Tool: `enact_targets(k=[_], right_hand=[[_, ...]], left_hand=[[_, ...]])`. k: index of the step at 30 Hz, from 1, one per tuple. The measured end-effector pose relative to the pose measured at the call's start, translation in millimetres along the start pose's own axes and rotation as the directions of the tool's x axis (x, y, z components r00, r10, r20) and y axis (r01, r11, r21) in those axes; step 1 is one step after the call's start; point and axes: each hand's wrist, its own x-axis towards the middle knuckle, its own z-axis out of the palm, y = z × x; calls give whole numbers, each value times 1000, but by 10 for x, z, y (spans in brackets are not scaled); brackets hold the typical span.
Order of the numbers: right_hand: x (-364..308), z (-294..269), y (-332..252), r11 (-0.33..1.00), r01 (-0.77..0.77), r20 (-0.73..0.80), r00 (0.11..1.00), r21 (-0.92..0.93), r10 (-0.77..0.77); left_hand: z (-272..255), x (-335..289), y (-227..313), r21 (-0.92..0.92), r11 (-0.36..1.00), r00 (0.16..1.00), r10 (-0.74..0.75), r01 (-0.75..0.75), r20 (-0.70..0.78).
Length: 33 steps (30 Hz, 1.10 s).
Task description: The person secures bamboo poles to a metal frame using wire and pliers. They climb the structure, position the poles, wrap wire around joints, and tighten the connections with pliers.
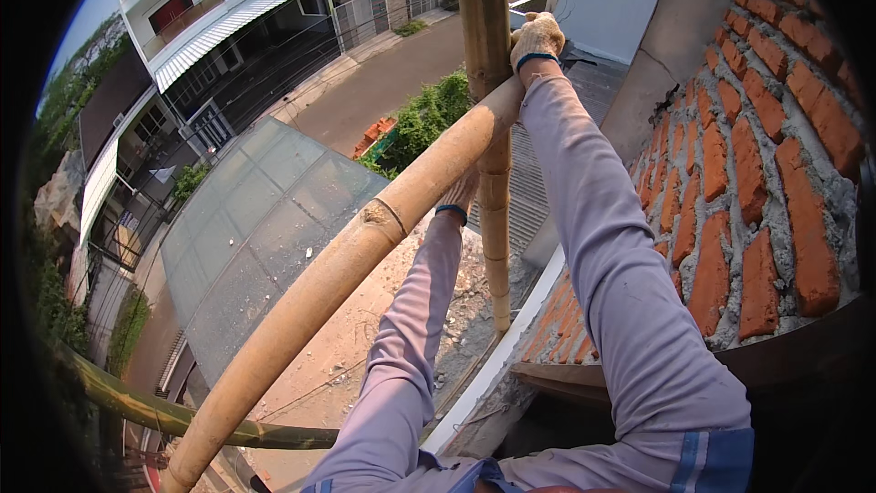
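Observation:
A thick tan bamboo pole [315, 283] slants from the lower left up to an upright bamboo pole [494, 219]. Its upper end lies against the upright one, just beside my right wrist. My right hand [538, 36], in a cream knit glove with a blue-green cuff, is closed against the right side of the upright pole, above this crossing. What its fingers hold is hidden. Lower down, my left hand [463, 190], in a matching glove, reaches up behind the slanting pole. That pole hides its fingers, so whether they grip cannot be seen.
A rough brick wall [730, 164] with grey mortar rises close on my right. A greenish bamboo pole [182, 420] crosses low at the left. Far below are a dusty panelled canopy [265, 228], a leafy bush [429, 123], a street [383, 82] and houses.

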Motion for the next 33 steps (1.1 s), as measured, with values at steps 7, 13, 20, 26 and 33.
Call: enact_targets(k=[7, 13, 20, 26, 33], right_hand=[[80, -82, 232, 760, -61, 201, 975, 647, -93], [-134, -405, 254, 968, 149, 178, 966, 200, -186], [-574, -478, 354, 816, -39, 95, 995, 577, -19], [-869, -595, 298, 815, -6, 15, 1000, 579, -3], [-1075, -605, 297, 608, -11, -59, 994, 794, 96]], left_hand=[[-291, -1168, 1416, 720, 503, 879, 278, -477, 388], [-104, -264, 1582, 909, 161, 898, 290, -385, 330], [98, 117, 1340, 791, -234, 679, 414, -565, 607], [181, 247, 1110, 826, -34, 657, 588, -563, 472], [126, 170, 1307, 855, 102, 789, 453, -508, 415]])
